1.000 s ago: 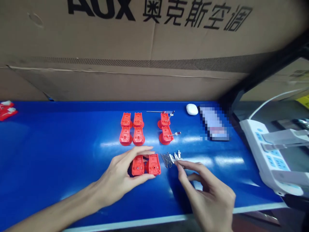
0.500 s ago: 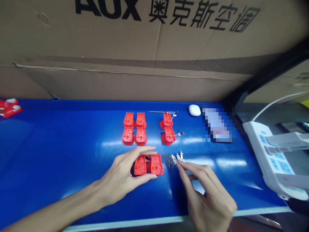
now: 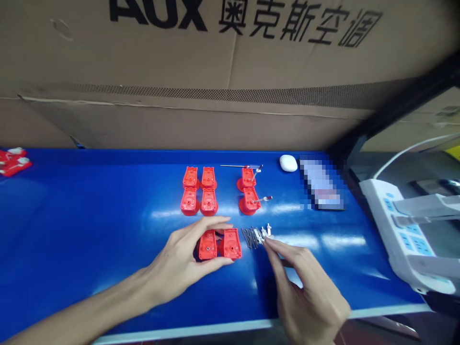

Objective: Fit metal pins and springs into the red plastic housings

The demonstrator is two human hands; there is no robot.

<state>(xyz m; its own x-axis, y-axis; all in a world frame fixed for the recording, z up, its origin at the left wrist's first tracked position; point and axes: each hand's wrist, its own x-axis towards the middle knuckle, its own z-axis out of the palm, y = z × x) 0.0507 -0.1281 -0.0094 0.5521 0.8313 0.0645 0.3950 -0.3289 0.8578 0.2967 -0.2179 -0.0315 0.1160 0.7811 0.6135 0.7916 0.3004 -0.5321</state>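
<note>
My left hand (image 3: 181, 256) curves around two red plastic housings, its thumb along the near side and its fingers along the far side. The left red housing (image 3: 207, 245) sits deep in the grasp, and the right red housing (image 3: 232, 243) is between the fingertips. At the small pile to the right, my right hand (image 3: 305, 287) pinches with thumb and forefinger at a small white plastic piece (image 3: 259, 236), partly hidden by the fingertips. Several thin metal pins (image 3: 248, 238) lie just left of those fingertips. Other small white pieces (image 3: 269, 230) lie just beyond.
Farther back stand several red housings (image 3: 189, 201). Another red housing (image 3: 249, 200), to the right, has a small metal-and-white piece sticking out. A thin screwdriver (image 3: 233, 166) lies behind. A white case (image 3: 288, 163), a pixelated phone (image 3: 321, 184) and a white device (image 3: 402, 239) occupy the right.
The view has shifted very slightly. Both hands keep nearly the same pose, the left around the red housings and the right pinching at the white pieces.
</note>
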